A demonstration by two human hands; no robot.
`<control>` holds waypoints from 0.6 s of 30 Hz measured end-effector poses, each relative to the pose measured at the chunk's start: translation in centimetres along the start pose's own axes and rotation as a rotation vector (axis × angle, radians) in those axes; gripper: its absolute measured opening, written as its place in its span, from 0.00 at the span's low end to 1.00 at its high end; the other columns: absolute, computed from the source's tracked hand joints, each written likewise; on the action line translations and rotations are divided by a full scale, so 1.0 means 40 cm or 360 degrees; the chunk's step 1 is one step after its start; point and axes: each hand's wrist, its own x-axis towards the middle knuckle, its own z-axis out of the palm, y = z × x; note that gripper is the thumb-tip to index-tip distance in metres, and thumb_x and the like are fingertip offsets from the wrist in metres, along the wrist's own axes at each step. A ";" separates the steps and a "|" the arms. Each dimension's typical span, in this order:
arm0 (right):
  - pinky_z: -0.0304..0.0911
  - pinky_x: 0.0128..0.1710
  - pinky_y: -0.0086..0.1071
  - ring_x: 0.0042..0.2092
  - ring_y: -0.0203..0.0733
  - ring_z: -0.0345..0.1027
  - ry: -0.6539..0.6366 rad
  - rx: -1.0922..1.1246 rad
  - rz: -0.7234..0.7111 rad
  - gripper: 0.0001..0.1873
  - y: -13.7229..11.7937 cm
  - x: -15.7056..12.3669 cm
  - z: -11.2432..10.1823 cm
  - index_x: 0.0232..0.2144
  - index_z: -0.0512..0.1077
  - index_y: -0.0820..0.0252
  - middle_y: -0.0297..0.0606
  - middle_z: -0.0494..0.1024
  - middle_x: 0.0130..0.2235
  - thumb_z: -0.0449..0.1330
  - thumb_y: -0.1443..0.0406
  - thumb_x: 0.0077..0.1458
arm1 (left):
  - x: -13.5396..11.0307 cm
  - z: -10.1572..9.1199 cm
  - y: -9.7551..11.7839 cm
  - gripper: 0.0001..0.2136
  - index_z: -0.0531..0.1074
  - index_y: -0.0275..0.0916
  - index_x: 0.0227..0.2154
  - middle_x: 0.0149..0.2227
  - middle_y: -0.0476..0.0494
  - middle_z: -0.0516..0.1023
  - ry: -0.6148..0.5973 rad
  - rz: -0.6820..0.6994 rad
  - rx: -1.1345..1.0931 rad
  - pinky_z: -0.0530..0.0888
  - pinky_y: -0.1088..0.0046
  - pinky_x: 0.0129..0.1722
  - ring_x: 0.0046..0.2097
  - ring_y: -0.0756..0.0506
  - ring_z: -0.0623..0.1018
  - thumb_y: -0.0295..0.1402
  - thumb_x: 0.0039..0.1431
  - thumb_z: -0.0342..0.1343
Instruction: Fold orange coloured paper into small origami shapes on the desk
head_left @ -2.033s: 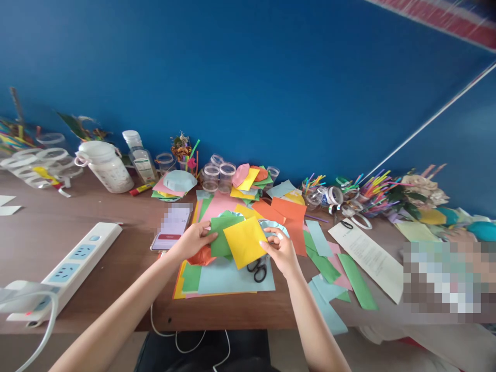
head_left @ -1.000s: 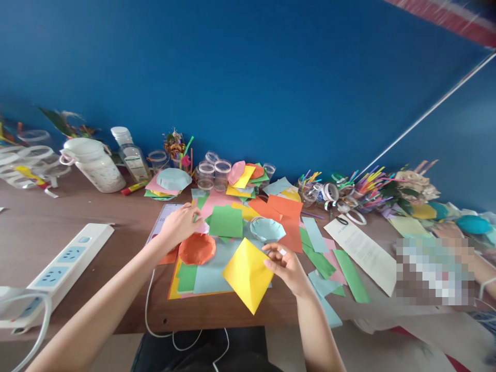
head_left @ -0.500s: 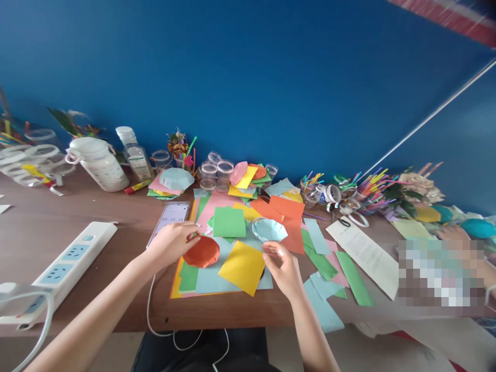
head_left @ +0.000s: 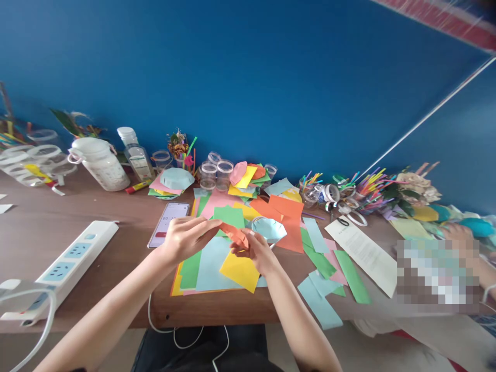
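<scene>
Between my two hands, above the stacked paper, I hold a folded orange paper piece (head_left: 234, 235), seen nearly edge-on. My left hand (head_left: 186, 237) pinches its left end with the fingers closed. On the other end, my right hand (head_left: 256, 249) is closed round the paper. Just behind my right hand lies a light blue paper dish with folded-up edges (head_left: 271, 228). A yellow paper square (head_left: 240, 271) lies below my hands on a large light blue sheet (head_left: 211, 266). A green paper square (head_left: 228, 216) is beyond them.
A phone (head_left: 165, 227) lies to the left, near a power strip (head_left: 73, 263). Clear cups (head_left: 217, 174) and a pile of coloured paper shapes (head_left: 248, 178) stand along the wall. Paper strips (head_left: 353, 276) are scattered right. Another person's hand (head_left: 457, 233) is at far right.
The orange paper has been lifted off the stack and tilted on edge. My left hand moved right with it, and my right hand moved left and took hold of its other end.
</scene>
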 end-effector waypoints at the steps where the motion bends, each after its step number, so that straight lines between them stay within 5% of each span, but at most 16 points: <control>1: 0.69 0.34 0.30 0.33 0.38 0.74 0.0018 0.0054 -0.0020 0.24 -0.003 0.011 0.000 0.38 0.70 0.60 0.39 0.77 0.32 0.59 0.47 0.50 | 0.003 0.011 -0.006 0.09 0.77 0.44 0.37 0.24 0.48 0.78 -0.0019 0.0033 0.0008 0.68 0.75 0.25 0.23 0.50 0.73 0.37 0.60 0.51; 11: 0.68 0.36 0.32 0.37 0.41 0.72 0.0367 -0.0277 -0.0266 0.21 -0.020 0.154 -0.067 0.37 0.69 0.58 0.35 0.76 0.31 0.64 0.53 0.43 | 0.001 0.112 -0.092 0.14 0.72 0.42 0.44 0.36 0.42 0.79 -0.0518 -0.0116 0.0239 0.70 0.75 0.32 0.33 0.47 0.77 0.37 0.64 0.43; 15: 0.67 0.40 0.36 0.36 0.42 0.73 0.0472 -0.0719 -0.0371 0.17 -0.021 0.189 -0.086 0.35 0.69 0.58 0.36 0.78 0.31 0.63 0.55 0.45 | 0.005 0.123 -0.113 0.16 0.67 0.41 0.49 0.44 0.41 0.75 -0.0665 -0.0129 0.0253 0.72 0.73 0.33 0.36 0.45 0.77 0.29 0.60 0.44; 18: 0.67 0.41 0.36 0.38 0.42 0.74 0.0574 -0.0885 -0.0489 0.14 -0.025 0.186 -0.098 0.34 0.69 0.57 0.37 0.78 0.34 0.60 0.55 0.48 | 0.014 0.108 -0.118 0.22 0.65 0.40 0.51 0.48 0.39 0.71 -0.0679 -0.0045 0.0135 0.73 0.68 0.43 0.45 0.43 0.75 0.20 0.53 0.44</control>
